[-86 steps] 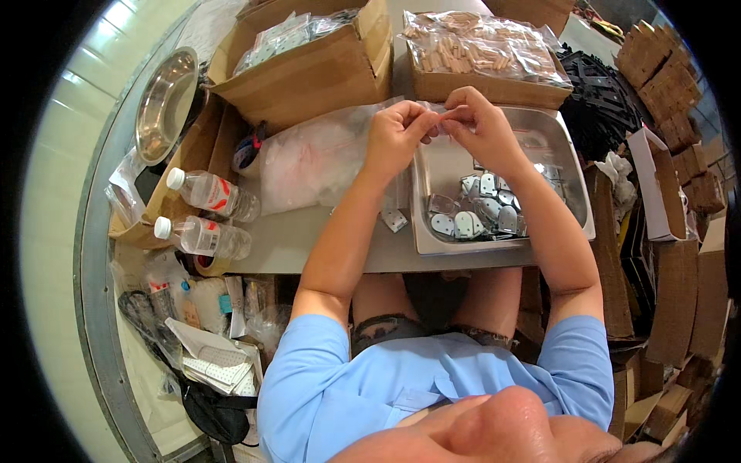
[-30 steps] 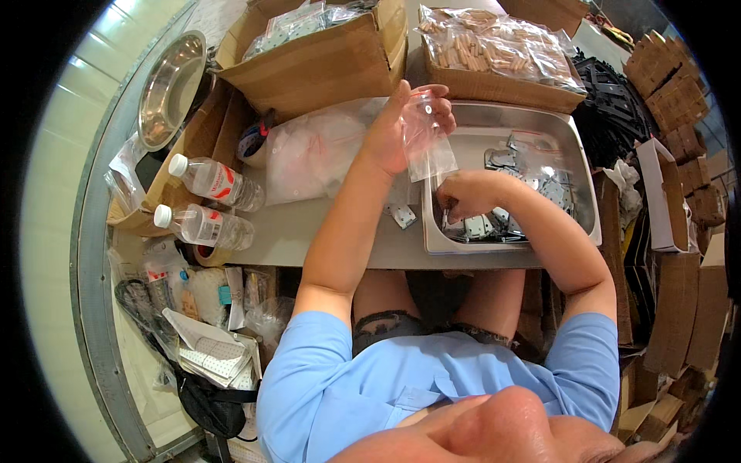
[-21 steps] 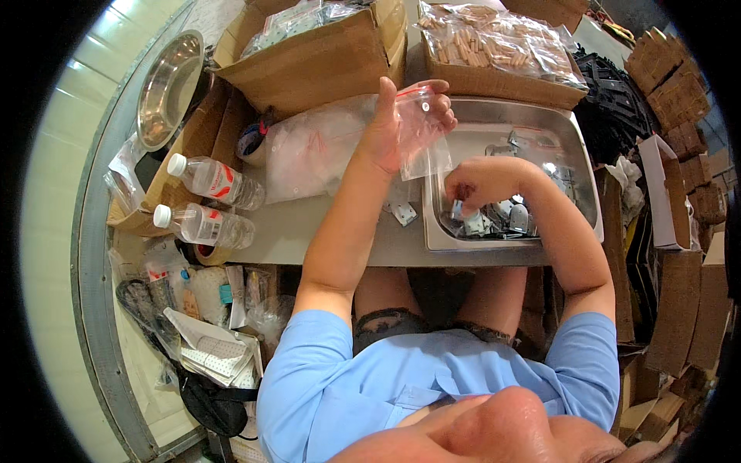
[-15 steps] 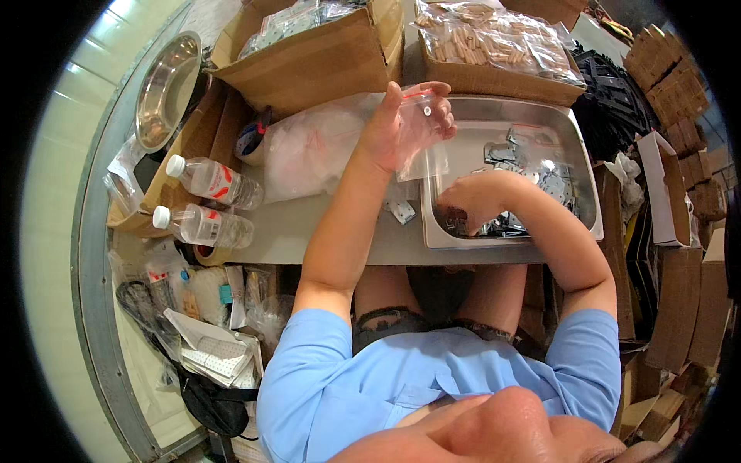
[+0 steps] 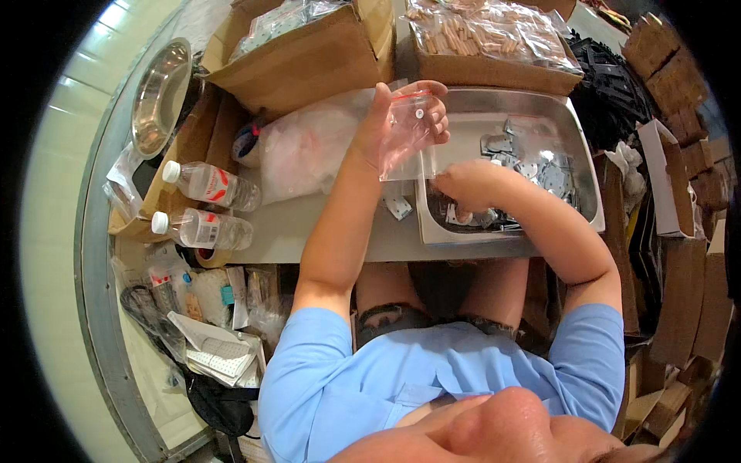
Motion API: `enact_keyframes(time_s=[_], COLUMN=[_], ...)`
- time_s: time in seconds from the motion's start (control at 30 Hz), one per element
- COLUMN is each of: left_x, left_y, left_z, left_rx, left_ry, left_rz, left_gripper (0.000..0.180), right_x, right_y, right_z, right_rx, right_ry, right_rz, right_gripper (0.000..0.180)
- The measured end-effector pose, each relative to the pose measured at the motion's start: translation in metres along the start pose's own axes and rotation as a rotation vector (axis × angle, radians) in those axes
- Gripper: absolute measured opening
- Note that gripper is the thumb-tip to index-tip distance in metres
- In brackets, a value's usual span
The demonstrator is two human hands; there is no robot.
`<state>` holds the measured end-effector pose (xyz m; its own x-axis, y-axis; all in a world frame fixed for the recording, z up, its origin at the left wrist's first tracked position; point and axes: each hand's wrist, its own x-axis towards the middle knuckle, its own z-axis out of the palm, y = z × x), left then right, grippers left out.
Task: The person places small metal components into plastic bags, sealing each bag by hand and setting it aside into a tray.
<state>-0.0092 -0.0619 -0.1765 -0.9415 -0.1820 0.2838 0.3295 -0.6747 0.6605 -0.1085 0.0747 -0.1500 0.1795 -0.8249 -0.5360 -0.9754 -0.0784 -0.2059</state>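
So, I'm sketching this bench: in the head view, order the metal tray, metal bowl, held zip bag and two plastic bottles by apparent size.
1. Metal tray
2. Metal bowl and zip bag: unsure; the bag may be nearer the camera
3. Upper plastic bottle and lower plastic bottle: look alike

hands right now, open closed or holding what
Left hand: holding a clear bag, thumb apart from the fingers.
Right hand: down in the tray at the metal plates; fingertips hidden, grip cannot be told.
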Motion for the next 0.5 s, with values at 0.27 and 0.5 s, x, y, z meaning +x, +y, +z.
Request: enact_keyframes(time_s=[0.27,0.5], left_x=[0.002,0.0], left_y=[-0.001,0.001], left_z=[-0.003,0.003], left_rx=[0.014,0.18], left_ry=[-0.046,-0.012], left_rz=[-0.001,-0.053], left_gripper=[0.075,0.061], right_x=[0.01,-0.004], right_y=[0.032,0.076], right_z=[0.005,-0.019], right_rx=[0.131,0.736], right_ry=[0.176,0.608], right_rz=[-0.201,-0.149], right_gripper=[0.029,0.032])
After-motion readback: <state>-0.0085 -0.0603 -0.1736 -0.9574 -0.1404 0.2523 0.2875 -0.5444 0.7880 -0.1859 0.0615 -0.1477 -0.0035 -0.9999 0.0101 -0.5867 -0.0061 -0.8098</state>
